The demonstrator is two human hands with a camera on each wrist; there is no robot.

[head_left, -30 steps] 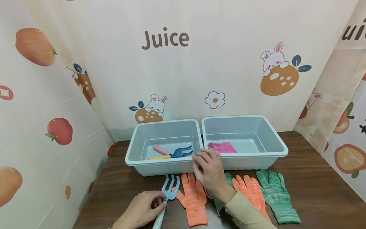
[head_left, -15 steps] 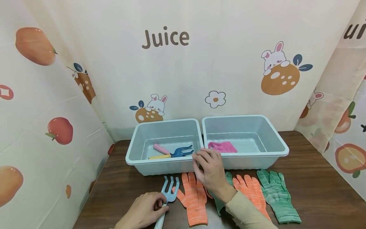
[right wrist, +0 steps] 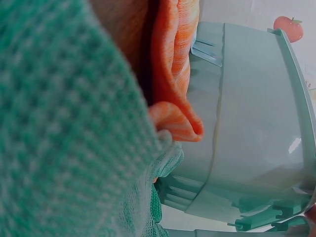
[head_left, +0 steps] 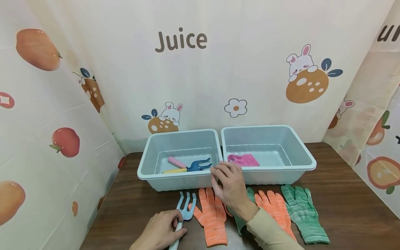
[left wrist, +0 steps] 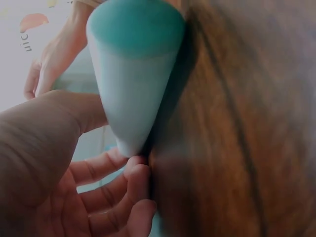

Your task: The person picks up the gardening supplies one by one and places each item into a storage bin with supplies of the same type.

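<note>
A light blue hand fork [head_left: 187, 211] lies on the table, tines toward the bins. My left hand [head_left: 159, 227] pinches it around the neck, thumb on one side and index finger on the other. In the left wrist view its pale handle [left wrist: 133, 84] with a teal end lies between thumb and curled fingers. My right hand [head_left: 230, 187] hovers loosely curled, fingertips at the front rims where the left bin [head_left: 181, 181] and right bin [head_left: 275, 176] meet. It holds nothing. Below it lie an orange glove [head_left: 214, 220] and a partly hidden green glove [head_left: 240, 224].
Inside the left bin are a blue fork [head_left: 195, 166] with a yellow handle and a pink-handled tool [head_left: 175, 161]. A pink glove [head_left: 245, 160] lies in the right bin. Another orange glove [head_left: 275, 208] and green glove [head_left: 304, 213] lie to the right.
My left hand has shifted slightly right along the fork's neck, and its thumb now crosses over the handle. The right hand has stayed in place.
</note>
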